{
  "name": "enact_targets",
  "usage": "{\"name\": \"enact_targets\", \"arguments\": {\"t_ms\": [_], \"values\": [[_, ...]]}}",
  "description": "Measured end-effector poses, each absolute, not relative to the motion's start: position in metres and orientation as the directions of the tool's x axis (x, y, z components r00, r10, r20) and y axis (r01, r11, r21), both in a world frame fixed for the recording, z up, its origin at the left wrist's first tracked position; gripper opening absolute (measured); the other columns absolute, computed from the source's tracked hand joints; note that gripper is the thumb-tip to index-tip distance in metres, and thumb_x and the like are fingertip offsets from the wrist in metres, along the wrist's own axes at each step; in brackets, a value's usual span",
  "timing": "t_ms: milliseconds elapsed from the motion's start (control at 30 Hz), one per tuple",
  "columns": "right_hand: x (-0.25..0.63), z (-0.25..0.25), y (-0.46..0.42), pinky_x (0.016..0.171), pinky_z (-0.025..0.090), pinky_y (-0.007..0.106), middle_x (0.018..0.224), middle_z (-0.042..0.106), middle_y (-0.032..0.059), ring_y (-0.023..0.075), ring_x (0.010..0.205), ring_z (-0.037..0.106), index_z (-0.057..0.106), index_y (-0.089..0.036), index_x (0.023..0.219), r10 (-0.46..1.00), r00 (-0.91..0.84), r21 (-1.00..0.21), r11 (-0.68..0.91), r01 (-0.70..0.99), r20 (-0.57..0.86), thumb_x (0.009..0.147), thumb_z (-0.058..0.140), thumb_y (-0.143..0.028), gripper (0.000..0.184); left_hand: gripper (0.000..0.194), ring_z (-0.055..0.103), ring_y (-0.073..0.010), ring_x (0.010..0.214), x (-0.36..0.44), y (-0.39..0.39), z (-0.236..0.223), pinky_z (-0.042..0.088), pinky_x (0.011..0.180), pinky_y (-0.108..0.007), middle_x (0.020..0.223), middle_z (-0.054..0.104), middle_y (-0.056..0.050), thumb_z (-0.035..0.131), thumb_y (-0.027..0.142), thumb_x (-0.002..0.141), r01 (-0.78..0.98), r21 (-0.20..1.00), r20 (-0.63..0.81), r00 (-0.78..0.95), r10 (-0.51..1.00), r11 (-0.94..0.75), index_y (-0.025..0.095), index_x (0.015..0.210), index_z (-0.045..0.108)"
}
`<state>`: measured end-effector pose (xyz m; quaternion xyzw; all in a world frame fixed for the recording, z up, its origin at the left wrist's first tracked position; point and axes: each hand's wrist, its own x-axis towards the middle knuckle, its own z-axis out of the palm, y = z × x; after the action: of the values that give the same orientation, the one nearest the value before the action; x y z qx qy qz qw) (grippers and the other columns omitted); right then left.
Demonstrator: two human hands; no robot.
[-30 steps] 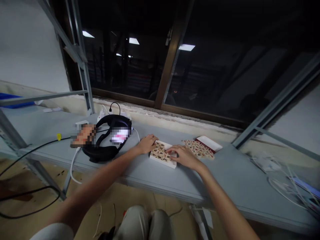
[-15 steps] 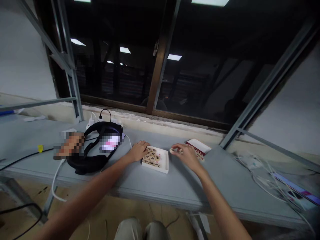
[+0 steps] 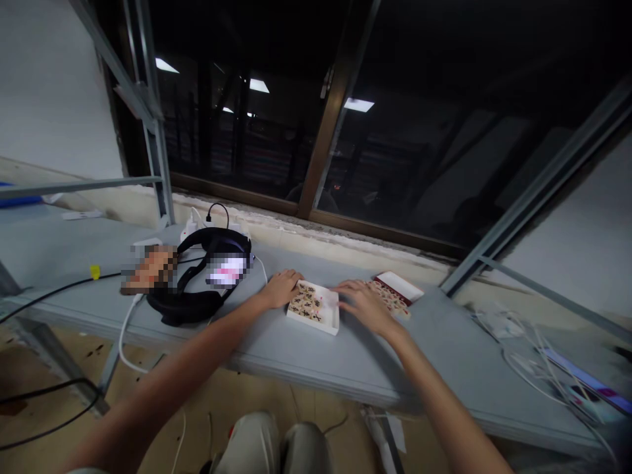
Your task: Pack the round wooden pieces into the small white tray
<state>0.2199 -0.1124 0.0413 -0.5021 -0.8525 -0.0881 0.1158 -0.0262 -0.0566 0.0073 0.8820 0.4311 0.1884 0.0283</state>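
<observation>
A shallow white box [image 3: 330,318] sits on the grey table, with round wooden Chinese chess pieces [image 3: 307,301] showing dark characters in its left part. My left hand [image 3: 281,288] lies at the box's left rear corner, fingers stretched out and touching its edge. At the right rim, my right hand [image 3: 363,303] has its fingertips over the wall, thumb and index finger apart. No piece shows between them, though the fingers hide part of the rim. Just beyond that hand, more chess pieces [image 3: 397,304] lie in a heap before a second box part [image 3: 401,288], white inside with dark red.
Left of my hands lie a black headset [image 3: 185,309] and a partly pixelated phone [image 3: 227,270]. White cables [image 3: 526,352] and another phone [image 3: 587,378] are at the right. Metal frame posts [image 3: 157,158] rise at both sides, before a dark window [image 3: 247,131].
My right hand has moved left to the box's right rim, and the chess piece it pinched no longer shows. My left hand stays at the box. The view has shifted slightly.
</observation>
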Motion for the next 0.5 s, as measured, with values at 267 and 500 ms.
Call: {"name": "enact_targets", "arguments": {"t_ms": [267,500], "values": [[0.174,0.043,-0.104,0.084,0.037,0.035,0.099,0.068,0.0025,0.0209,0.093,0.060,0.064,-0.023,0.098,0.822,-0.517,-0.133,0.555,0.821,0.238,0.082,0.060,-0.023,0.016,0.028,0.051,-0.0235,0.109,-0.030,-0.056,0.005,0.040,0.093,-0.036,0.113,0.058,-0.008,0.043,0.021,0.088,0.752,0.178,0.308,0.570,0.762,-0.635,0.017,0.114,0.053],[0.256,0.014,-0.090,0.077,0.046,0.034,0.093,0.070,0.0050,0.0218,0.083,0.064,0.064,-0.021,0.098,0.877,-0.305,-0.219,0.401,0.889,0.371,0.083,0.054,-0.032,0.021,0.027,0.051,-0.0233,0.109,-0.027,-0.059,0.007,0.040,0.092,-0.036,0.113,0.059,-0.008,0.043,0.024,0.089,0.766,0.171,0.299,0.559,0.773,-0.620,0.016,0.112,0.054]]}}
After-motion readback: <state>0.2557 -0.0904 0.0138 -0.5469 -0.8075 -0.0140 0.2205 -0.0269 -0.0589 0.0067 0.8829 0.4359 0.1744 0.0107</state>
